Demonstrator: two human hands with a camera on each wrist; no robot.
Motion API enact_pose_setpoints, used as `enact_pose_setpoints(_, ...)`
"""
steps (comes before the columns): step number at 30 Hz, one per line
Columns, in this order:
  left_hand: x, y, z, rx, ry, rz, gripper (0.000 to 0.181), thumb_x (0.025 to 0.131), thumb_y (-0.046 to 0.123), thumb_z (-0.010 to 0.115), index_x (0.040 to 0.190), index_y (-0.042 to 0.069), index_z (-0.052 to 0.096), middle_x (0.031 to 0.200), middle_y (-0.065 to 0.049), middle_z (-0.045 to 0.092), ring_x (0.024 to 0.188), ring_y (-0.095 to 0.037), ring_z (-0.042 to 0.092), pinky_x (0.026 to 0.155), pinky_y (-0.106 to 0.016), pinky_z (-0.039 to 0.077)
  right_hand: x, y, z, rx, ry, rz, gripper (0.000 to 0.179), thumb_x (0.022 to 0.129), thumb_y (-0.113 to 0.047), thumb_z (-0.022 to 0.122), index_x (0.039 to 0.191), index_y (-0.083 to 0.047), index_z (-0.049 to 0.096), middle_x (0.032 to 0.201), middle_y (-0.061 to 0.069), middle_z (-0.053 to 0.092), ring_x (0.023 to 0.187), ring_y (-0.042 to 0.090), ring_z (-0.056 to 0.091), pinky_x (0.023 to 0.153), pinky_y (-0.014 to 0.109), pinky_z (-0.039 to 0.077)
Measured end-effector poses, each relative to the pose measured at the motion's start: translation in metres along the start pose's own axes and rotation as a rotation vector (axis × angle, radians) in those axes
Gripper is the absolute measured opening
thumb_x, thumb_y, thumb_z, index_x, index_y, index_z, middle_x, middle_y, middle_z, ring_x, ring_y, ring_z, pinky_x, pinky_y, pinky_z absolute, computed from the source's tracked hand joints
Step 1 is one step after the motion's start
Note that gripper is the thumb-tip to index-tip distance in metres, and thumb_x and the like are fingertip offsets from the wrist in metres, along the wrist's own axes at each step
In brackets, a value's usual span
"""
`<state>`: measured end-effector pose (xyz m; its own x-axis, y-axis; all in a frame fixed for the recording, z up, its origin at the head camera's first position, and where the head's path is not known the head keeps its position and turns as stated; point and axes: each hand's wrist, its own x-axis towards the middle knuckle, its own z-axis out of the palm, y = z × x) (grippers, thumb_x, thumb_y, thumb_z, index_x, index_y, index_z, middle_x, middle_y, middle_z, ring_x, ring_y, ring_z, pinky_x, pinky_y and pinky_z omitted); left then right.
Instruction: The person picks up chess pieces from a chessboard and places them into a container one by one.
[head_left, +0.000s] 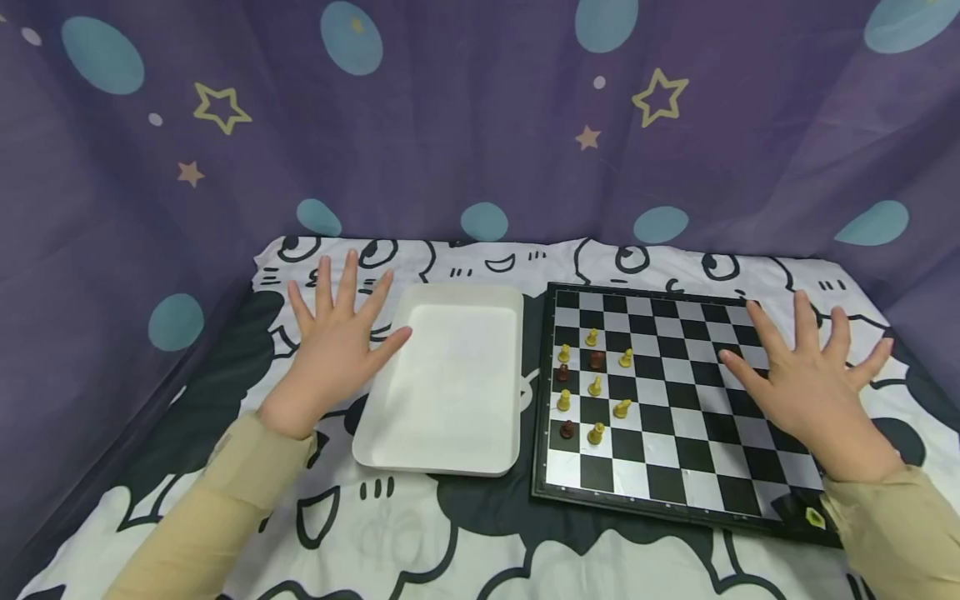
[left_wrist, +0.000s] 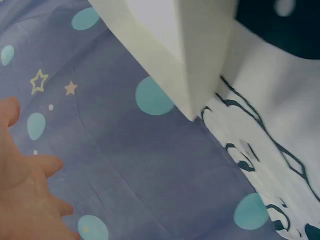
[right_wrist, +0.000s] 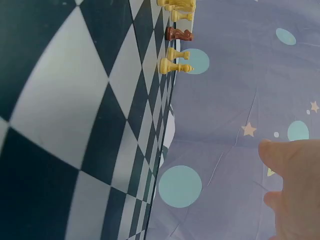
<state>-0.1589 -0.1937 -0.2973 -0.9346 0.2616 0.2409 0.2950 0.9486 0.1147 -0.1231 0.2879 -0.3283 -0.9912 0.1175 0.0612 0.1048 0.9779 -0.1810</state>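
My left hand [head_left: 333, 350] is spread with its fingers straight, its thumb overlapping the left rim of a white tray [head_left: 450, 383] in the head view. Over the right side of a black-and-white chessboard [head_left: 693, 400], my right hand [head_left: 817, 387] also has its fingers spread, and it holds nothing. Several yellow chess pieces [head_left: 596, 386] and a few dark red ones [head_left: 597, 359] are on the board's left columns. In the right wrist view, a red knight [right_wrist: 178, 34] stands among yellow pieces. The left wrist view shows the tray's corner [left_wrist: 202, 60] close by.
A white cloth [head_left: 397, 525] with black cartoon drawings covers the surface under the tray and board. Behind and at the sides hangs a purple curtain [head_left: 480, 125] with stars and teal ovals. A small dark item with a yellow mark [head_left: 814, 518] is beside the right sleeve.
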Motion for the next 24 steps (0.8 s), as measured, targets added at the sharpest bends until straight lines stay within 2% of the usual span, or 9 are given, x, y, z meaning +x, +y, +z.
enact_pose_setpoints(7,0.017,0.021,-0.005,0.013,-0.025,0.039,0.074,0.093,0.055,0.047,0.152,0.017,0.021,0.158,-0.016,-0.010,0.142,-0.037,-0.023,0.105,-0.068,-0.015,0.006,-0.005,-0.004,0.007,-0.002,-0.030,0.080,0.093,-0.064,0.034,0.153,-0.019,0.007,0.153,0.025,-0.020,0.135,0.054,-0.024,0.093,0.076,-0.020)
enact_pose_setpoints(13,0.033,0.041,-0.004,0.022,-0.083,0.083,0.073,0.093,0.055,0.047,0.152,0.021,0.021,0.159,-0.016,-0.004,0.143,-0.039,-0.015,0.108,-0.065,-0.010,0.012,-0.010,-0.002,0.001,-0.044,-0.120,0.079,0.093,-0.062,0.038,0.152,-0.016,0.011,0.152,0.032,-0.008,0.133,0.060,-0.004,0.097,0.076,-0.007)
enact_pose_setpoints(17,0.043,0.053,0.000,0.012,-0.126,0.142,0.071,0.093,0.052,0.049,0.151,0.020,0.024,0.159,-0.016,0.002,0.144,-0.041,-0.006,0.111,-0.063,-0.002,0.019,-0.013,0.003,-0.049,-0.141,-0.172,0.080,0.092,-0.060,0.044,0.151,-0.012,0.017,0.148,0.037,0.003,0.126,0.064,0.010,0.098,0.076,0.012)
enact_pose_setpoints(20,0.051,0.062,0.004,-0.002,-0.142,0.197,0.069,0.093,0.049,0.052,0.150,0.017,0.029,0.157,-0.018,0.011,0.144,-0.042,0.003,0.112,-0.061,0.006,0.024,-0.012,0.008,-0.073,-0.253,-0.202,0.085,0.089,-0.061,0.050,0.149,-0.010,0.020,0.146,0.039,0.007,0.123,0.067,0.015,0.089,0.076,0.027)
enact_pose_setpoints(24,0.060,0.074,0.009,-0.008,-0.140,0.268,0.068,0.091,0.045,0.058,0.146,0.012,0.036,0.152,-0.020,0.027,0.140,-0.042,0.020,0.111,-0.057,0.021,0.028,-0.011,0.016,-0.075,-0.362,-0.242,0.088,0.083,-0.061,0.058,0.147,-0.010,0.025,0.143,0.039,0.013,0.121,0.068,0.020,0.084,0.076,0.032)
